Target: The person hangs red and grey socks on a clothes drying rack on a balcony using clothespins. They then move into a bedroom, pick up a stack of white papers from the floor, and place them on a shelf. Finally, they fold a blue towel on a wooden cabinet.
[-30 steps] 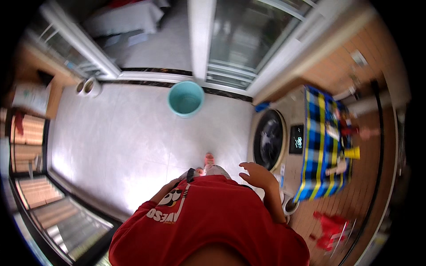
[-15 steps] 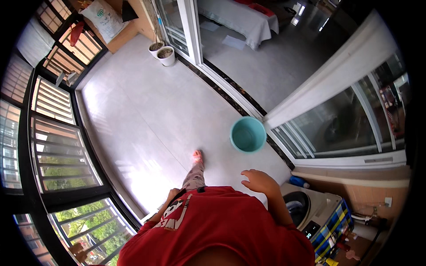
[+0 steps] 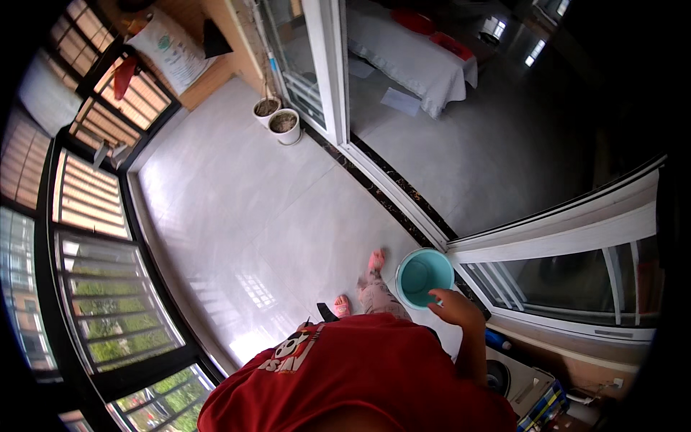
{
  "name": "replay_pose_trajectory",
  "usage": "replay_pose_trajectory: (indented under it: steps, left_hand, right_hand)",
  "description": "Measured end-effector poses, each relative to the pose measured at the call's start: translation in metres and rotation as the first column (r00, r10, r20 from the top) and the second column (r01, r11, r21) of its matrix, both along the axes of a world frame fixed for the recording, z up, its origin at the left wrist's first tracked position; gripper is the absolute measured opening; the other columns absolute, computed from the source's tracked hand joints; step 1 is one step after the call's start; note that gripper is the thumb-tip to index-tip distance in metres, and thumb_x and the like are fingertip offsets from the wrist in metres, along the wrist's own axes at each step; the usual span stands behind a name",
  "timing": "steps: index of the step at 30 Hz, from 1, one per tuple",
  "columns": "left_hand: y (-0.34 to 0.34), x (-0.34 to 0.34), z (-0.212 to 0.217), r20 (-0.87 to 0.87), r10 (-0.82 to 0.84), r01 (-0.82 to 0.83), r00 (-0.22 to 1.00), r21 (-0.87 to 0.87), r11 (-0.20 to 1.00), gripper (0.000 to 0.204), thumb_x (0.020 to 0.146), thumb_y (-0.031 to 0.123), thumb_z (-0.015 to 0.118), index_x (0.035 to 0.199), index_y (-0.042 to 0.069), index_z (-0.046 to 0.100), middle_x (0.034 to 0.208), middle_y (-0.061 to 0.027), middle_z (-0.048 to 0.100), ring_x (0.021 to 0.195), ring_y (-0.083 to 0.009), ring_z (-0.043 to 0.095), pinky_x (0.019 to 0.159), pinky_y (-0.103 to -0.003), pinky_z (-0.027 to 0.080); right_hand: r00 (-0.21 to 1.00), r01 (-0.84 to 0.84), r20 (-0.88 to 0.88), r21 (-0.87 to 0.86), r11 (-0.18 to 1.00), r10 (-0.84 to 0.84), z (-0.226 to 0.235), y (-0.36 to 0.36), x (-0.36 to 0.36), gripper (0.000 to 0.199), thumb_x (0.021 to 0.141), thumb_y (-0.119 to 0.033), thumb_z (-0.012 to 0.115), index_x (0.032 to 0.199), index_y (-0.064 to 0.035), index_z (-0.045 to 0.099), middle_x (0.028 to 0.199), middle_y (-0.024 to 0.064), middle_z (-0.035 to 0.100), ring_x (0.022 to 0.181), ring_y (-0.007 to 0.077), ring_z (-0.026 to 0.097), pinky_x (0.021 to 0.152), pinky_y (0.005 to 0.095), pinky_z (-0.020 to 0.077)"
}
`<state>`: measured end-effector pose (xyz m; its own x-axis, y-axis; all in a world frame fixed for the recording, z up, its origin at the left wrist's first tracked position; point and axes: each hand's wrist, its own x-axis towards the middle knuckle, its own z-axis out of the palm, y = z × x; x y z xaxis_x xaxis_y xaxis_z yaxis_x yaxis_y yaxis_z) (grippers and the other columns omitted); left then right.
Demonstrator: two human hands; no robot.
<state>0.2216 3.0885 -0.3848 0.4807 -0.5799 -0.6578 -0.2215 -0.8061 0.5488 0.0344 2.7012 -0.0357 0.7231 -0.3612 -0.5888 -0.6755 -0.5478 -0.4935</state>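
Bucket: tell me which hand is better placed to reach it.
Probably the right hand: it overlaps the bucket's near rim in this view, open and apparently empty. The left hand is mostly hidden beside the shirt, farther from the bucket. Whether the right touches the rim is unclear.

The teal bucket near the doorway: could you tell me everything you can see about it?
The teal bucket is round and open-topped, with a smooth, slightly glossy wall that looks like plastic. It seems to stand upright on the pale grey floor, beside the white door frame. The person's right hand, grip open, overlaps its near rim in the picture; whether they touch, I can't tell. Nor can I tell whether it holds any water.
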Motion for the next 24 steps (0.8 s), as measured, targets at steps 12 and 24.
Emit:
replay_pose_trajectory:
  steps: [12, 24]
  left_hand:
    - [-0.267, 0.18, -0.025, 0.154, -0.09, 0.078, 0.984, 0.08, 0.994, 0.055, 0.075, 0.058, 0.053, 0.075, 0.004, 0.064, 0.074, -0.0189, 0.063, 0.073, -0.0339, 0.061, 0.064, -0.042, 0.046]
    - [-0.599, 0.325, 0.103, 0.105, -0.103, 0.1, 0.989, 0.027, 0.995, 0.04, 0.075, 0.043, 0.057, 0.083, 0.004, 0.064, 0.082, -0.017, 0.063, 0.077, -0.0311, 0.062, 0.067, -0.04, 0.049]
  right_hand:
    - [0.998, 0.036, 0.059, -0.179, 0.983, -0.026, -0.031, -0.262, 0.13, 0.036, 0.078, -0.025, 0.057, 0.107, -0.0028, 0.055, 0.101, 0.0192, 0.058, 0.094, 0.0341, 0.056, 0.08, 0.0418, 0.0447]
    - [0.953, -0.269, 0.152, 0.016, 0.963, 0.264, -0.044, -0.465, 0.341, 0.029, 0.079, -0.022, 0.053, 0.104, -0.0069, 0.056, 0.094, 0.0167, 0.059, 0.089, 0.0331, 0.057, 0.077, 0.0414, 0.0456]
